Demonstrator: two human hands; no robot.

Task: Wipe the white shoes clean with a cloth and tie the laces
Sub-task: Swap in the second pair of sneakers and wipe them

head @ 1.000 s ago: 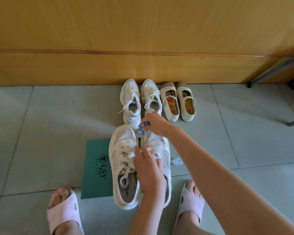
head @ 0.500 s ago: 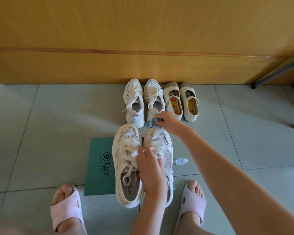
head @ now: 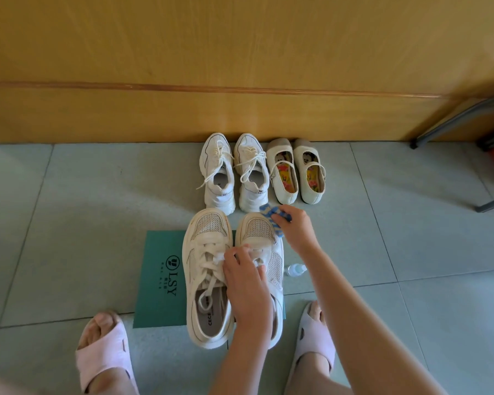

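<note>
Down on the tiled floor (head: 97, 223) we go. The left hand (head: 248, 286) is clamped over the laces of the right shoe (head: 258, 232), fingers curled round its tongue, pinning it in place. The right hand (head: 297, 226) is bunched tight round a blue-and-white cloth (head: 271, 213), pressed against that shoe's toe edge. The left shoe (head: 208, 269) sits touching alongside, laces loose, and both rest on a green card (head: 160, 280). A small clear bottle (head: 295, 269) lies just beside the right shoe. Further back, against the wooden wall (head: 240, 52), wait a pair of white sneakers (head: 218, 178) and two strap shoes (head: 283, 178).
</note>
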